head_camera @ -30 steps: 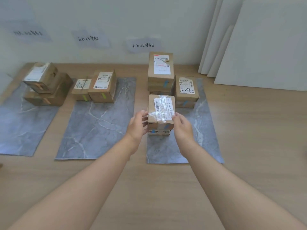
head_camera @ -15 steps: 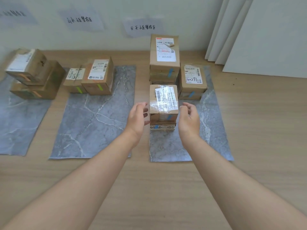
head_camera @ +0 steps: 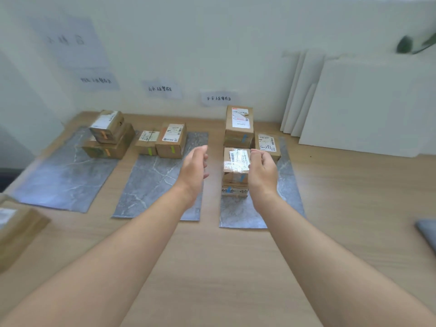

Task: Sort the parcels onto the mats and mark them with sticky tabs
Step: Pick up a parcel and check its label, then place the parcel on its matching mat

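A small cardboard parcel (head_camera: 236,165) with a taped label and a blue tab sits on a flatter parcel (head_camera: 234,191) on the right grey mat (head_camera: 240,213). My left hand (head_camera: 194,166) hovers left of it over the middle mat (head_camera: 151,182), fingers loosely curved, holding nothing. My right hand (head_camera: 263,169) is just right of the parcel, fingers relaxed, apart from it. Behind stand a tall blue-tabbed parcel (head_camera: 238,127) and a lower one (head_camera: 267,146). The middle mat holds two green-tabbed parcels (head_camera: 171,140). The left mat (head_camera: 63,175) carries two stacked orange-tabbed parcels (head_camera: 107,135).
Paper signs (head_camera: 218,98) hang on the wall above each mat. White boards (head_camera: 365,102) lean against the wall at the right. Another cardboard box (head_camera: 16,230) lies at the left edge. A grey object (head_camera: 428,232) shows at the right edge of the wooden table.
Both hands let go of the small parcel and drew back and apart from it. The camera tilted up, showing more wall and a box at the left.
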The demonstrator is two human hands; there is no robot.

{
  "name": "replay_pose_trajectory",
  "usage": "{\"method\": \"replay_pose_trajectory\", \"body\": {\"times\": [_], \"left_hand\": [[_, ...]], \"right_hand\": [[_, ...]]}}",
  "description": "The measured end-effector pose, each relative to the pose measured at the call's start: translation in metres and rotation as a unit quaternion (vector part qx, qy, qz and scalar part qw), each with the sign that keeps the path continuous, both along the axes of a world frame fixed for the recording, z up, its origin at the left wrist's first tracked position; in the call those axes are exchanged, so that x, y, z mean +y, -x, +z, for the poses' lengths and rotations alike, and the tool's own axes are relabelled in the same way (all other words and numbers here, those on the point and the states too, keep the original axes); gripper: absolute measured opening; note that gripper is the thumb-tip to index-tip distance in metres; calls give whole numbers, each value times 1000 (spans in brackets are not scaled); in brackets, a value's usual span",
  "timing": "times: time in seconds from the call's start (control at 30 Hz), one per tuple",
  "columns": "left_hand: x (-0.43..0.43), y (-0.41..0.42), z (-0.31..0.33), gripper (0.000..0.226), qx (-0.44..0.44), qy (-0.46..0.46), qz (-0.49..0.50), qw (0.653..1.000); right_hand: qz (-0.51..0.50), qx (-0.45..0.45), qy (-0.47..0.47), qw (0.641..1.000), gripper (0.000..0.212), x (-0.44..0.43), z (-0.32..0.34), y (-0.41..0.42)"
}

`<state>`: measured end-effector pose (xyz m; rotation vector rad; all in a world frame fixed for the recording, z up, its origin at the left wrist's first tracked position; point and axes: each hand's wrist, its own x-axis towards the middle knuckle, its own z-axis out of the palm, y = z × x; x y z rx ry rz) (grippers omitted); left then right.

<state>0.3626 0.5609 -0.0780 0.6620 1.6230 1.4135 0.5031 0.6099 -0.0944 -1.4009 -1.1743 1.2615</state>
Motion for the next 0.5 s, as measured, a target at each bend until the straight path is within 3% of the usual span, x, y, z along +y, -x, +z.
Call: {"method": "replay_pose_trajectory", "body": {"times": [0.2, 0.5], "left_hand": [[-84, 17, 39, 33, 10, -35, 18, 999], [-229, 68, 87, 42, 35, -60, -49, 996]], "right_hand": [[18, 11, -45, 999, 23, -76, 47, 15], [-5, 12, -88, 996, 20, -230, 97, 65]]}}
